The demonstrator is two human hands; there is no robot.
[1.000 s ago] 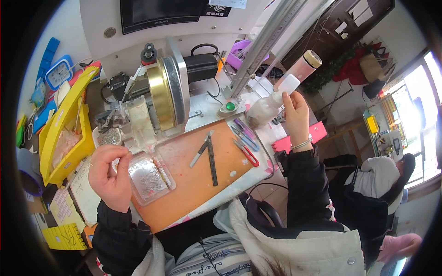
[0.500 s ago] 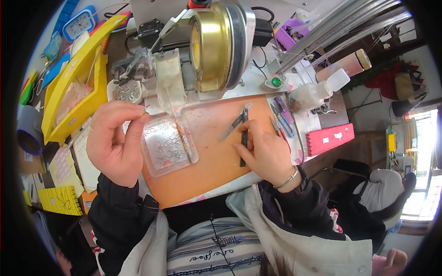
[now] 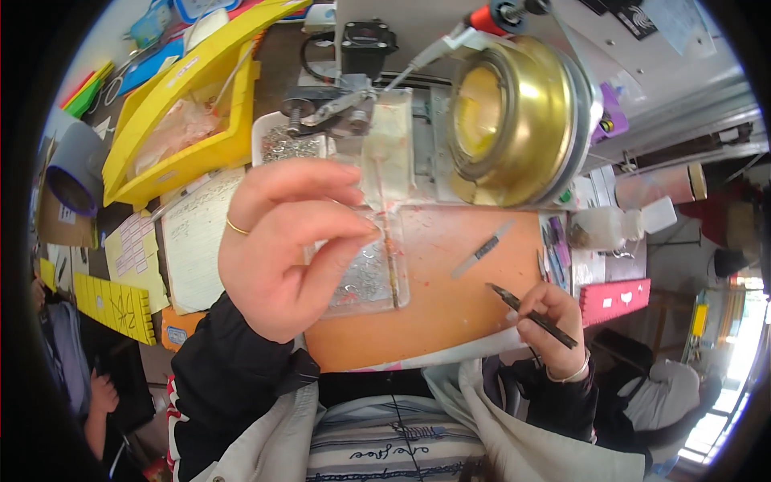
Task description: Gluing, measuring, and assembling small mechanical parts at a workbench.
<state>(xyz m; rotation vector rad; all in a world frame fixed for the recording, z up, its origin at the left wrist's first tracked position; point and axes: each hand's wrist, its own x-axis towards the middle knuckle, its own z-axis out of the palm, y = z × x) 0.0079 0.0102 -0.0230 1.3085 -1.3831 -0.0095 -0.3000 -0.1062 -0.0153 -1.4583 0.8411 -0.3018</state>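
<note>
My left hand (image 3: 293,249) is raised over the clear plastic tray (image 3: 353,308), thumb and fingers curled in a pinch. Whatever sits between the fingertips is too small to make out. Small silvery bent wire pieces, perhaps fish hooks, lie in the tray, and a thin brownish stick (image 3: 392,269) rests along its right side. Lower right, my right hand (image 3: 554,321) grips a slim black pen-like tool (image 3: 526,312), its pointed tip aimed up and left. A grey tool with a dark middle (image 3: 483,250) lies apart from it on the orange mat (image 3: 450,321).
A brass-coloured round machine part (image 3: 522,120) stands behind the mat. A yellow bin (image 3: 177,145) and a white tub of metal bits (image 3: 289,145) are at the left. Slim tools, a bottle (image 3: 594,230) and a pink box (image 3: 614,300) line the right side.
My right hand has lifted the black tool from beside the grey one and drawn it right and nearer me. My left hand has moved right across the tray. The view has shifted left.
</note>
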